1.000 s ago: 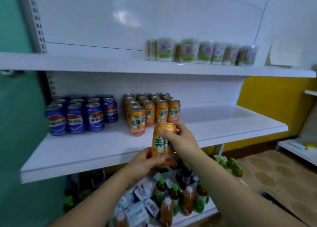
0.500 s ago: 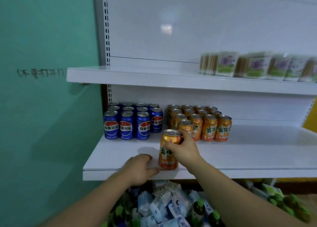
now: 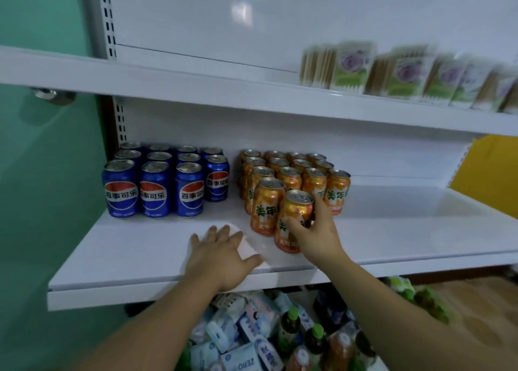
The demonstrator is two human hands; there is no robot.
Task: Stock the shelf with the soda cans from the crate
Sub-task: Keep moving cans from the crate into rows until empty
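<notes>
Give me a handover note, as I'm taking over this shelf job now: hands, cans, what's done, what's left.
Right hand: grip on an orange can standing on the middle shelf, at the front of the orange block.
Left hand: open, flat near the shelf's front edge.
Blue cans stand in a block on the left.
Done: both blocks started.
Left: release this can, fetch more; the crate is out of view.

green wall [image 3: 42, 174] left | yellow wall [image 3: 489, 163] right | brown patterned floor [image 3: 482, 309]
</notes>
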